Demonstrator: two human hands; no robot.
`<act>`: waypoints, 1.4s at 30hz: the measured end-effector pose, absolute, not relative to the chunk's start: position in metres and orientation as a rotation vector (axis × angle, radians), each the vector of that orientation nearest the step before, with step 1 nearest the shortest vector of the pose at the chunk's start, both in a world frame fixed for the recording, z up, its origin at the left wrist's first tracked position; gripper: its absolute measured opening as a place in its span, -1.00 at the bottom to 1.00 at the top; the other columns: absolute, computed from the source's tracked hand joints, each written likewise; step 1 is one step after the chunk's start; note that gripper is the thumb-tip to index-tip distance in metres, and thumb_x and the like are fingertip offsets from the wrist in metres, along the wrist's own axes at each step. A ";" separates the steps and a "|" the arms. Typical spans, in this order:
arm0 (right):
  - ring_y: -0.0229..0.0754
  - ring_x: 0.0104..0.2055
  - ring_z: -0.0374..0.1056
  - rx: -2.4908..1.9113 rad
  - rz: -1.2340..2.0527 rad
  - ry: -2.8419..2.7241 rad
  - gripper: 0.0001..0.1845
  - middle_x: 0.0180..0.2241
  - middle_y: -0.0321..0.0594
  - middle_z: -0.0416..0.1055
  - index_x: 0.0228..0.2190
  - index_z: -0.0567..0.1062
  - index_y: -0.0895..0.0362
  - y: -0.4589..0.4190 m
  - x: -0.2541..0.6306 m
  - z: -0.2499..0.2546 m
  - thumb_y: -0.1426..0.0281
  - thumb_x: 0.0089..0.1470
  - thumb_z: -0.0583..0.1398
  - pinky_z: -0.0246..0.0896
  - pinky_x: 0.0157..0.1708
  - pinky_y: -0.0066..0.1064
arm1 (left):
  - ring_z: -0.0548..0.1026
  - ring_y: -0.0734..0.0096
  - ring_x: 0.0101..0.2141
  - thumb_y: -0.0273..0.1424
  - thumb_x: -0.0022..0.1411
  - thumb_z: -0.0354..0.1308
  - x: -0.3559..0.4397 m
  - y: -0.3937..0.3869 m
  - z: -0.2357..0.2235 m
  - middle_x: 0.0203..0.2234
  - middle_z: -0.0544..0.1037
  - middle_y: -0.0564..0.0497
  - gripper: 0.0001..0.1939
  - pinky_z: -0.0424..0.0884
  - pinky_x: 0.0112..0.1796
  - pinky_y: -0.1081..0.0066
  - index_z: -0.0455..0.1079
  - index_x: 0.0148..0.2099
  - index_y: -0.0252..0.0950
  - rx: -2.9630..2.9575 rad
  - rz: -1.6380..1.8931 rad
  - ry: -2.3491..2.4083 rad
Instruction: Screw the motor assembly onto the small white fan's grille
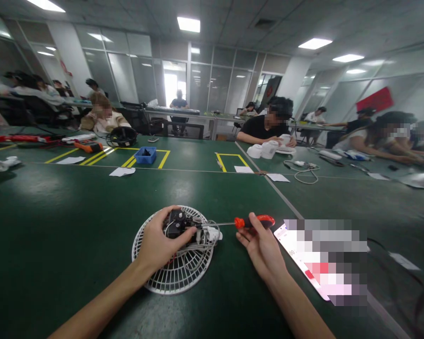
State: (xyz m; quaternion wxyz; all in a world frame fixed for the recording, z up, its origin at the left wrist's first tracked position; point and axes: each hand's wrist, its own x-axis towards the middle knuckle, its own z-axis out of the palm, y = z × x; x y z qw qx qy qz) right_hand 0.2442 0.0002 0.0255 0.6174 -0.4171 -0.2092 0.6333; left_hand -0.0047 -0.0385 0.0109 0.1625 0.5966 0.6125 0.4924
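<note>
While the left hand clasps the black motor, the right hand grips a red-and-black screwdriver.

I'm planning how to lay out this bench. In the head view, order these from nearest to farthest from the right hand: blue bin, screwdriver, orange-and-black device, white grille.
1. Screwdriver: held in the right hand.
2. White grille: left of that hand, on the table.
3. Blue bin: across the table, left.
4. Orange-and-black device: farther left than the bin.
</note>
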 end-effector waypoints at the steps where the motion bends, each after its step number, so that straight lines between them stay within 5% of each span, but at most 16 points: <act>1: -0.22 -0.46 0.48 -0.975 1.464 -0.486 -0.51 -0.47 -0.29 0.59 -0.43 0.48 0.09 0.001 0.245 0.025 0.26 -0.33 0.61 0.49 -0.39 -0.38 | 0.60 0.14 -0.12 -0.04 0.08 0.39 -0.004 -0.039 0.011 -0.11 0.61 -0.09 -0.41 0.52 0.01 0.03 0.43 0.08 -0.21 1.704 1.411 1.748; 10: -0.17 -0.27 0.58 -0.844 1.488 -0.504 -0.57 -0.37 -0.29 0.62 -0.36 0.54 0.08 0.005 0.251 0.021 0.49 -0.30 0.56 0.53 -0.16 -0.36 | 0.56 0.15 -0.14 -0.07 0.05 0.41 -0.002 -0.040 0.018 -0.14 0.54 -0.09 -0.43 0.52 -0.04 0.06 0.49 0.06 -0.21 1.773 1.500 1.789; 16: -0.09 -0.08 0.58 -0.745 1.505 -0.516 -0.41 -0.21 -0.27 0.64 -0.19 0.53 0.02 0.006 0.251 0.021 0.59 -0.32 0.50 0.52 -0.01 -0.23 | 0.56 0.16 -0.17 -0.05 0.06 0.40 -0.003 -0.038 0.013 -0.19 0.52 -0.06 -0.45 0.53 -0.07 0.07 0.50 0.05 -0.20 1.794 1.479 1.820; 23: -0.24 -0.48 0.52 -0.873 1.467 -0.544 -0.30 -0.43 -0.41 0.58 -0.09 0.46 -0.03 0.004 0.246 0.022 0.35 -0.27 0.58 0.48 -0.40 -0.43 | 0.56 0.17 -0.17 -0.04 0.06 0.40 -0.002 -0.038 0.013 -0.19 0.52 -0.06 -0.44 0.53 -0.09 0.10 0.50 0.05 -0.20 1.774 1.474 1.814; 33: -0.11 -0.17 0.59 -0.784 1.494 -0.538 -0.31 -0.27 -0.26 0.64 -0.12 0.50 0.04 0.007 0.249 0.017 0.56 -0.36 0.53 0.51 -0.07 -0.28 | 0.55 0.15 -0.15 -0.05 0.07 0.40 -0.004 -0.039 0.011 -0.17 0.51 -0.07 -0.43 0.52 -0.06 0.07 0.48 0.08 -0.18 1.809 1.470 1.819; 38: -0.18 -0.40 0.54 -0.896 1.502 -0.476 -0.36 -0.43 -0.33 0.59 -0.11 0.48 -0.02 0.010 0.247 0.017 0.32 -0.26 0.56 0.51 -0.33 -0.37 | 0.55 0.15 -0.16 -0.06 0.05 0.41 -0.005 -0.040 0.011 -0.18 0.51 -0.05 -0.42 0.51 -0.06 0.08 0.48 0.09 -0.17 1.807 1.439 1.833; 42: -0.24 -0.46 0.50 -0.929 1.492 -0.493 -0.30 -0.47 -0.36 0.57 -0.09 0.47 -0.02 0.009 0.248 0.022 0.38 -0.29 0.58 0.49 -0.37 -0.44 | 0.54 0.15 -0.16 -0.07 0.04 0.42 -0.005 -0.040 0.012 -0.19 0.50 -0.04 -0.42 0.50 -0.07 0.09 0.49 0.08 -0.17 1.804 1.427 1.824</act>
